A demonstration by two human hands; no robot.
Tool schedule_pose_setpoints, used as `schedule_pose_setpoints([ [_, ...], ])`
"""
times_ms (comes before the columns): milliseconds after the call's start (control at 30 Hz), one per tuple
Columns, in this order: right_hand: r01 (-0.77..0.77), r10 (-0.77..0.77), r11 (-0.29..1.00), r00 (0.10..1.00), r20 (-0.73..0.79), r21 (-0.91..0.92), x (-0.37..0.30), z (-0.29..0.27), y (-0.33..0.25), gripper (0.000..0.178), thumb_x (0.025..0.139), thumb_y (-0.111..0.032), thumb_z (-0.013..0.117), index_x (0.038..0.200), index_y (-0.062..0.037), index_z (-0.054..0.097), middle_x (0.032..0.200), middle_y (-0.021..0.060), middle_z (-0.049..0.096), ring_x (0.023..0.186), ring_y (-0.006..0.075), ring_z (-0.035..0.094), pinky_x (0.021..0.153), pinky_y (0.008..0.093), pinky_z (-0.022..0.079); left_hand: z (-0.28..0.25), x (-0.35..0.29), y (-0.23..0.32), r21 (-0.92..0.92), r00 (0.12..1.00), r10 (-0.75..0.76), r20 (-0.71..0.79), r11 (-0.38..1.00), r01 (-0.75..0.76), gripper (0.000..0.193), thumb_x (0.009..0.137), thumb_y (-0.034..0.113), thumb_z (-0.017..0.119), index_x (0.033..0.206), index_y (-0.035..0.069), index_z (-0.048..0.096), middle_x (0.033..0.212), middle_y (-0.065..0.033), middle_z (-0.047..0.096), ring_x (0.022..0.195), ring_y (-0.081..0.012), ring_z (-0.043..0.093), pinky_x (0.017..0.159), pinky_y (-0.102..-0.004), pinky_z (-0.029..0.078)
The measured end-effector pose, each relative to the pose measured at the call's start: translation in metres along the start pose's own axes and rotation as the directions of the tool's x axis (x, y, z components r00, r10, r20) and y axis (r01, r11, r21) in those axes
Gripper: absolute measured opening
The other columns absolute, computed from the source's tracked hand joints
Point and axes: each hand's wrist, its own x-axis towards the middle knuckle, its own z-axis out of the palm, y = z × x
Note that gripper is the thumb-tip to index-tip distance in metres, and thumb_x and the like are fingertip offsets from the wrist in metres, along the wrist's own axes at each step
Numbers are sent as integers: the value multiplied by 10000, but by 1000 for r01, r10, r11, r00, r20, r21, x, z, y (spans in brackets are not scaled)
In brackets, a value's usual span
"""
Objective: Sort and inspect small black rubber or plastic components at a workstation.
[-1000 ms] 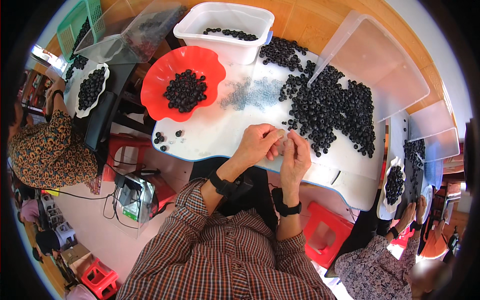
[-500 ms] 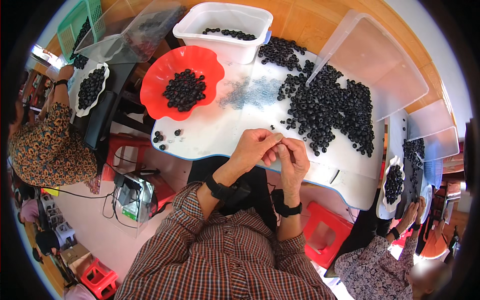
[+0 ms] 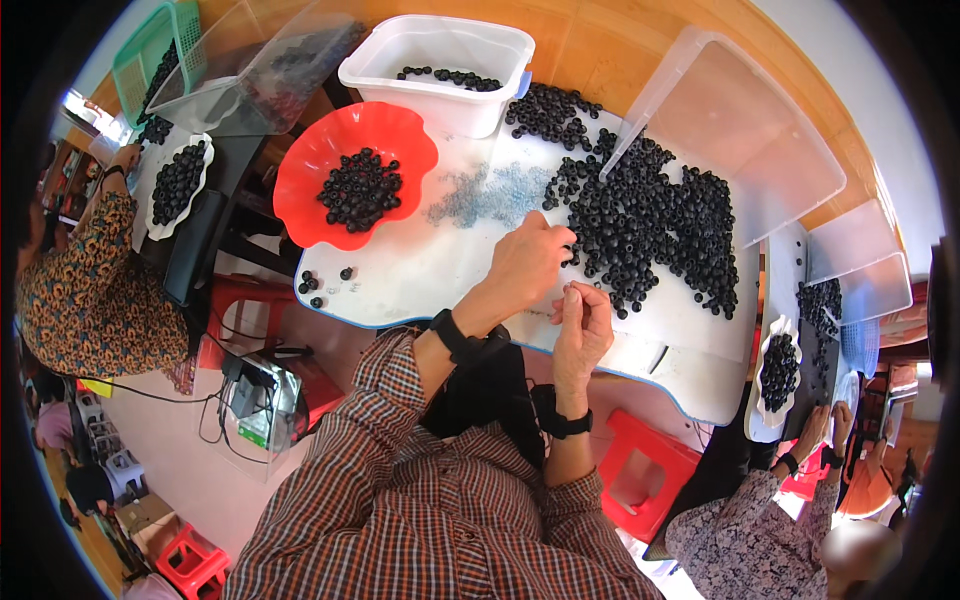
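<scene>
My left hand [image 3: 530, 262] reaches to the left edge of a heap of small black ring-shaped pieces [image 3: 625, 215], its fingers curled and closed. Its fingertips are partly hidden, so what they hold cannot be made out. Just nearer to me, my right hand [image 3: 585, 325] keeps thumb and forefinger pinched together above the white table [image 3: 430, 275]; anything between them is too small to name. Beyond my left hand lies a scatter of tiny clear bits [image 3: 490, 195]. To the left, a red scalloped bowl [image 3: 295, 175] holds many of the black pieces.
A white tub [image 3: 425, 108] with more black pieces stands at the back. A clear plastic bin [image 3: 740, 130] leans behind the heap. A few loose black pieces [image 3: 312, 286] lie near the left edge. Co-workers sit on both sides; a red stool [image 3: 645, 470] stands below the table.
My hands were together, fingertips meeting over the table. Now they are apart: the left has moved up and right to the black heap, while the right stays nearly in place, still pinched.
</scene>
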Motion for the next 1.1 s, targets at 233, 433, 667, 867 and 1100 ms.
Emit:
schedule_pose_setpoints([
  [233, -3, 3, 1000, 1000, 10, -23, 1, -1, 5, 100, 951, -49, 570, 1011, 30, 577, 955, 78, 569, 692, 97, 585, 573, 215, 490, 0, 8, -2, 134, 988, -8, 154, 991, -13, 151, 863, 125, 617, 1003, 91, 664, 957, -136, 559, 808, -338, 605, 700, -414, 502],
  [433, -4, 4, 999, 1000, -1, -35, 2, 1, 0, 103, 952, -61, 575, 1000, 30, 583, 943, 80, 575, 696, 100, 598, 562, 217, 496, 0, 4, -6, 25, 999, 14, 52, 1000, -15, 147, 883, 127, 623, 995, 35, 647, 900, -116, 605, 752, -279, 617, 664, -373, 510],
  [667, -12, 12, 999, 1000, 0, -32, 1, 0, 1, 106, 953, -76, 582, 995, 22, 587, 938, 73, 582, 709, 103, 607, 563, 216, 504, -31, -22, -5, -858, 889, -246, 388, 256, 445, 190, 955, 154, 580, 1024, -17, 628, 863, -54, 658, 665, -78, 572, 606, -218, 481],
  [867, -14, 14, 998, 1000, 2, -65, -2, 2, -2, 99, 947, -73, 591, 990, 16, 588, 950, 74, 586, 711, 100, 606, 571, 216, 505, -40, -46, -11, -899, 880, -185, 438, -120, 422, 203, 971, 119, 535, 1093, -22, 614, 853, -55, 630, 663, -84, 548, 590, -211, 467],
  [1100, 34, -33, 996, 999, 18, -77, -9, 10, -19, 77, 933, -47, 600, 974, 18, 599, 960, 75, 593, 708, 99, 604, 565, 206, 487, -46, -60, -16, -895, 881, -181, 438, -184, 407, 249, 983, 177, 548, 1116, -26, 604, 862, -77, 653, 645, -92, 580, 577, -207, 482],
])
